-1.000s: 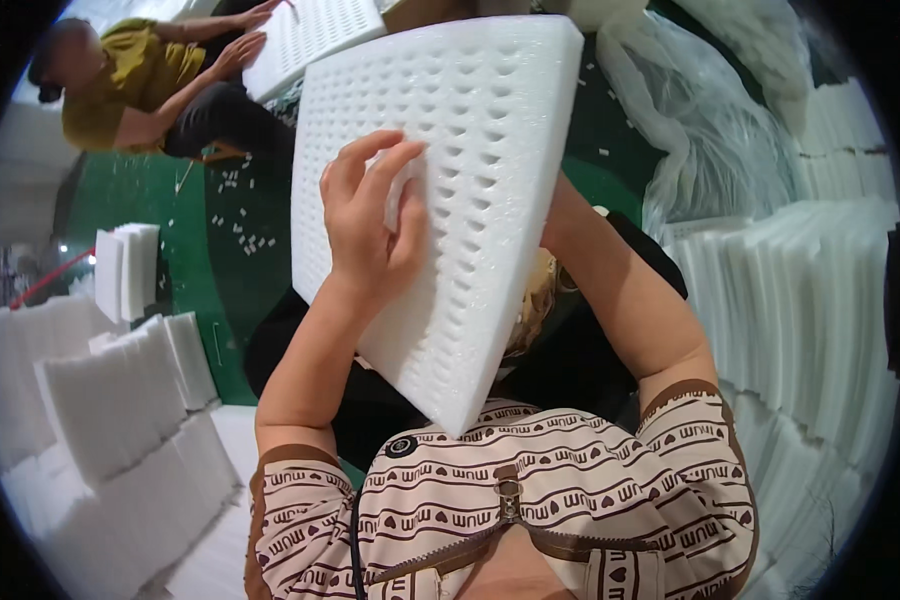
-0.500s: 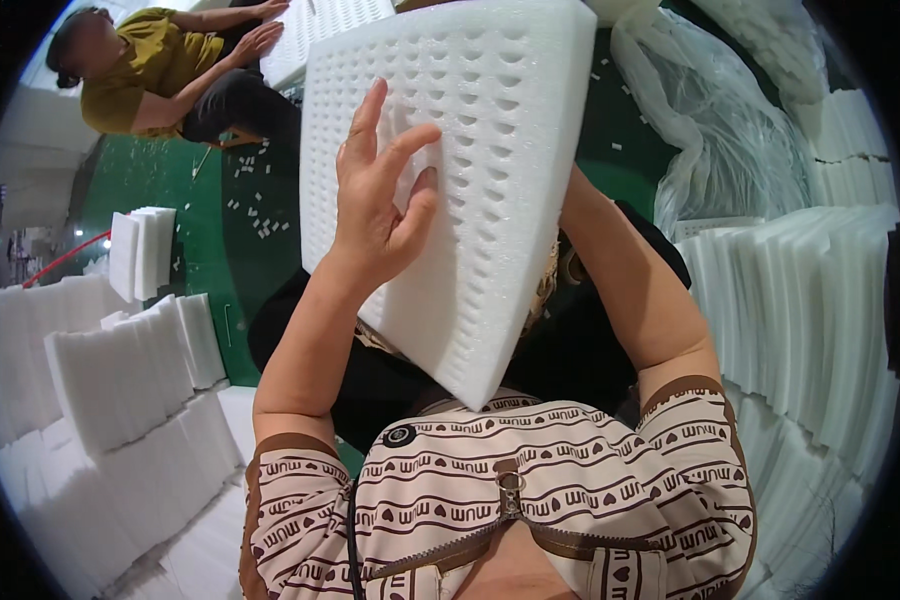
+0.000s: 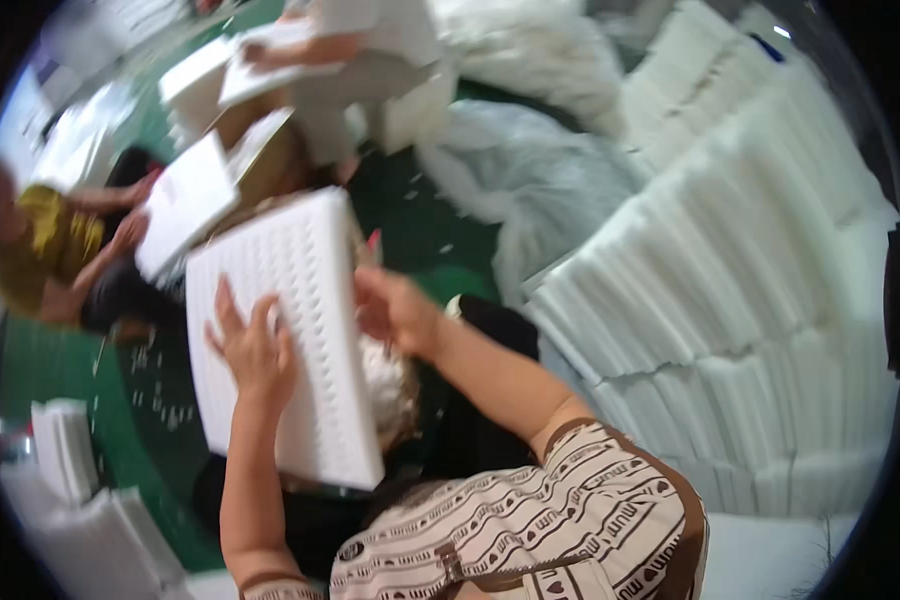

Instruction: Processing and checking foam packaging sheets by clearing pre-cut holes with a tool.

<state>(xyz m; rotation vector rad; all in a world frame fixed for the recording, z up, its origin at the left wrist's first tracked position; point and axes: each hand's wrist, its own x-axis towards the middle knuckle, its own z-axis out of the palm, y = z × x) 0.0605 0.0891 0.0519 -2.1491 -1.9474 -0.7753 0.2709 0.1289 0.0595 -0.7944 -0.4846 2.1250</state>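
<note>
A thick white foam sheet (image 3: 315, 420) with rows of small hollows leans in front of me, its near corner by my lap. My left hand (image 3: 255, 345) lies over its face with the fingers spread. Beside the sheet's right edge is my right hand (image 3: 395, 310), its fingers bent toward that edge and blurred; whether they grip anything I cannot tell. A small red-tipped thing (image 3: 374, 240) shows just above the right hand. Behind the sheet, partly hidden, sits an open container with white bits (image 3: 388, 385).
Tall stacks of white foam sheets (image 3: 690, 260) fill the right side. Clear plastic film (image 3: 520, 170) lies beyond. On the left a co-worker in a yellow-green top (image 3: 55, 240) handles another sheet (image 3: 185, 205). Another person's arm (image 3: 315, 50) reaches over foam at the back. White scraps dot the green floor (image 3: 150, 385).
My view has swung right, showing more of the stacks. The foam sheet now sits lower and further left. My right hand, hidden behind the sheet before, shows at its right edge.
</note>
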